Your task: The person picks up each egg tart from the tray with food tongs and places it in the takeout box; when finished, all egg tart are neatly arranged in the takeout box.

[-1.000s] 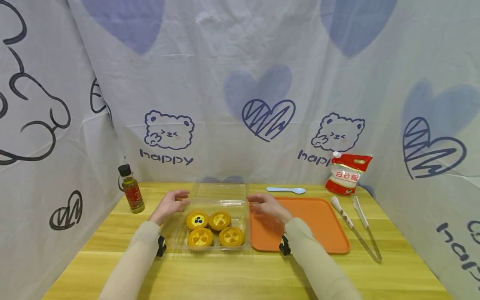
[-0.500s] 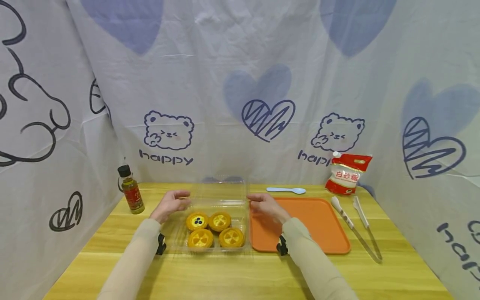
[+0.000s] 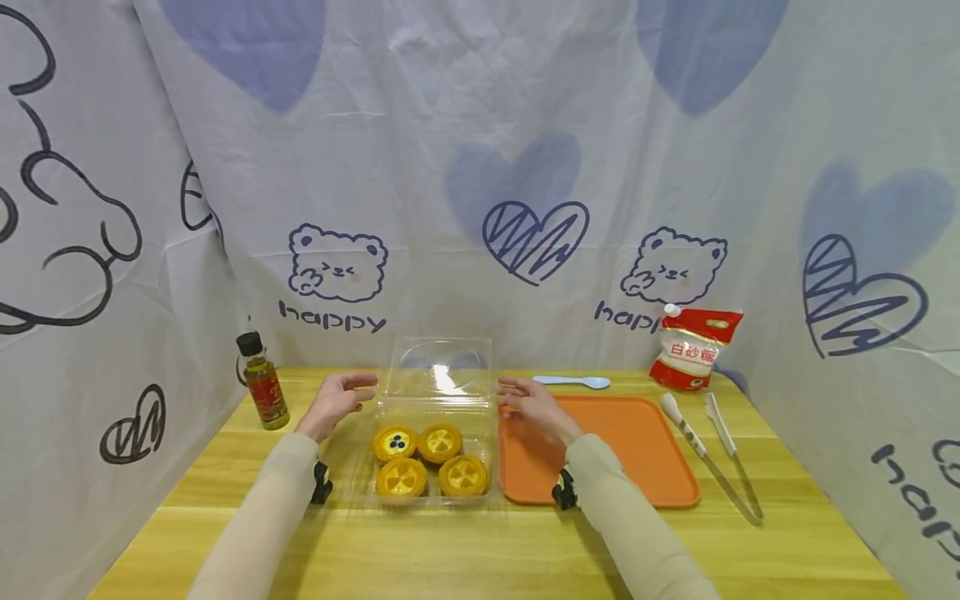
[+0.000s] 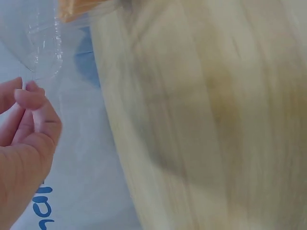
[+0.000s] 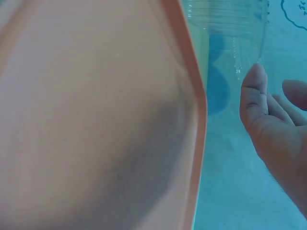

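Observation:
A clear plastic clamshell box (image 3: 360, 479) holds several egg tarts (image 3: 401, 478), one with dark berries on top. Its hinged lid (image 3: 420, 379) stands raised at the back, with a bright glare on it. My left hand (image 3: 336, 405) hovers by the lid's left side with loosely bent fingers; the left wrist view has the fingertips (image 4: 29, 98) right at a clear plastic corner. On the lid's other side is my right hand (image 3: 536, 408), fingers extended towards its edge, above the orange tray (image 3: 607, 450). The right wrist view places a fingertip (image 5: 256, 74) close below the clear plastic.
A bottle of oil (image 3: 266, 392) stands at the left. Behind the tray lies a pale blue spoon (image 3: 572, 382). Towards the right are a red and white sugar bag (image 3: 692, 350) and tongs (image 3: 723, 471). A printed cloth (image 3: 435, 283) hangs behind the wooden table (image 3: 450, 558).
The clear lid has tilted up and stands higher than before. My left hand has shifted slightly up and left, the right slightly up. The tarts stay in place.

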Motion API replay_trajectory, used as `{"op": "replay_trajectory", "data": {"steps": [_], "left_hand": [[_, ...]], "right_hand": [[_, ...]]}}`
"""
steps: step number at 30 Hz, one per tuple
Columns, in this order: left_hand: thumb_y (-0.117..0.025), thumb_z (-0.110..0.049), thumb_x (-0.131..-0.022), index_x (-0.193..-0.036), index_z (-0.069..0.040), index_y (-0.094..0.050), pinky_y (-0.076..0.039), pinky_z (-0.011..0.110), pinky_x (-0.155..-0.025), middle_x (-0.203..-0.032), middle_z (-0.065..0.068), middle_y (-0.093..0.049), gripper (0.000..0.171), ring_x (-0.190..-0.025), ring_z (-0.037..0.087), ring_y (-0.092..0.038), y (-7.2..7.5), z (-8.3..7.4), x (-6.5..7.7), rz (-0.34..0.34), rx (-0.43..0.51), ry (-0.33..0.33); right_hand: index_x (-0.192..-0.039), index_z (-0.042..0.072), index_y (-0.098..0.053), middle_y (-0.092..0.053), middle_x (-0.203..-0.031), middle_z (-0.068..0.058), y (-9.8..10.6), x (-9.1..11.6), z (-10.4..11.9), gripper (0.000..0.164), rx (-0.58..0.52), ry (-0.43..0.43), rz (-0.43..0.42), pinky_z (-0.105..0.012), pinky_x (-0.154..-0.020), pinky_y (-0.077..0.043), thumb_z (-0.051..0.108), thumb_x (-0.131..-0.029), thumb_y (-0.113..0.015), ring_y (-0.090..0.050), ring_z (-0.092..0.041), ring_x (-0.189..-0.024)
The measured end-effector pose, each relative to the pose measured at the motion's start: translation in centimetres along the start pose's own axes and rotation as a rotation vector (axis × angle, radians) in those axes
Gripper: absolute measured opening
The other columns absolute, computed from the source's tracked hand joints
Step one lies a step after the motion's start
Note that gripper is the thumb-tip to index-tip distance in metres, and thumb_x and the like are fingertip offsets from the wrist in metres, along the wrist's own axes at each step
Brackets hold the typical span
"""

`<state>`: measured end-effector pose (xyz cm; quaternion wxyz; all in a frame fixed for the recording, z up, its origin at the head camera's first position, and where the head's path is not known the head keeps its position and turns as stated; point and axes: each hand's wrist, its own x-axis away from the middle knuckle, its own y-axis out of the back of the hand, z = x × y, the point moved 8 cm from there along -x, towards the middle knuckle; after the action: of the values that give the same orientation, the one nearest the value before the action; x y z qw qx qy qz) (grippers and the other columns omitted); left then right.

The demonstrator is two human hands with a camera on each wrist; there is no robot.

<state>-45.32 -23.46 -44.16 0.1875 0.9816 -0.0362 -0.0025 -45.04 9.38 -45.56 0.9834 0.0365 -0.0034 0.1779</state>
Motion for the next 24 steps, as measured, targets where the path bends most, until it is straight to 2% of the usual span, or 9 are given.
{"op": "replay_trajectory", "data": {"steps": [6,10,15,19,24], "left_hand": [[-0.058,-0.004,-0.097,-0.143,0.006,-0.042,-0.058,0.029,-0.086,-0.138,0.029,-0.05,0.05,-0.098,0.018,-0.067,-0.1,-0.8,-0.2,-0.01,0.136,-0.018],[-0.058,-0.004,-0.097,-0.145,0.006,-0.039,-0.059,0.027,-0.085,-0.137,0.029,-0.05,0.053,-0.089,0.008,-0.066,0.0,-1.1,-0.3,-0.02,0.159,-0.02],[-0.055,-0.001,-0.097,-0.148,0.007,-0.032,-0.059,0.028,-0.086,-0.138,0.032,-0.046,0.056,-0.091,0.011,-0.067,0.2,-1.0,-0.1,-0.015,0.194,-0.031],[-0.053,0.001,-0.098,-0.147,0.008,-0.033,-0.058,0.028,-0.087,-0.138,0.032,-0.045,0.053,-0.095,0.015,-0.067,0.3,-0.9,0.3,-0.012,0.2,-0.038],[-0.048,-0.003,-0.101,-0.147,0.006,-0.036,-0.058,0.029,-0.088,-0.139,0.031,-0.044,0.048,-0.093,0.012,-0.066,0.1,-0.9,0.6,-0.009,0.193,-0.036]], "right_hand": [[-0.15,-0.007,-0.027,-0.043,-0.145,-0.03,0.3,-0.2,0.3,0.053,-0.082,0.004,0.001,-0.049,-0.106,-0.047,-0.003,-0.1,-0.045,-0.051,-0.04,-0.128],[-0.15,-0.005,-0.028,-0.04,-0.148,-0.029,0.4,-0.4,0.5,0.052,-0.091,0.005,0.022,-0.052,-0.109,-0.042,-0.003,-0.101,-0.044,-0.047,-0.041,-0.132],[-0.151,-0.002,-0.029,-0.04,-0.148,-0.028,0.2,-0.3,0.6,0.054,-0.085,0.004,0.055,-0.052,-0.111,-0.041,-0.004,-0.1,-0.047,-0.046,-0.041,-0.133],[-0.152,0.0,-0.029,-0.041,-0.148,-0.028,0.1,-0.2,0.6,0.056,-0.073,0.001,0.062,-0.052,-0.111,-0.041,-0.003,-0.099,-0.048,-0.047,-0.04,-0.132],[-0.153,0.002,-0.028,-0.041,-0.147,-0.029,0.0,-0.1,0.6,0.061,-0.076,0.007,0.066,-0.052,-0.111,-0.04,-0.012,-0.096,-0.044,-0.046,-0.041,-0.133]]}}
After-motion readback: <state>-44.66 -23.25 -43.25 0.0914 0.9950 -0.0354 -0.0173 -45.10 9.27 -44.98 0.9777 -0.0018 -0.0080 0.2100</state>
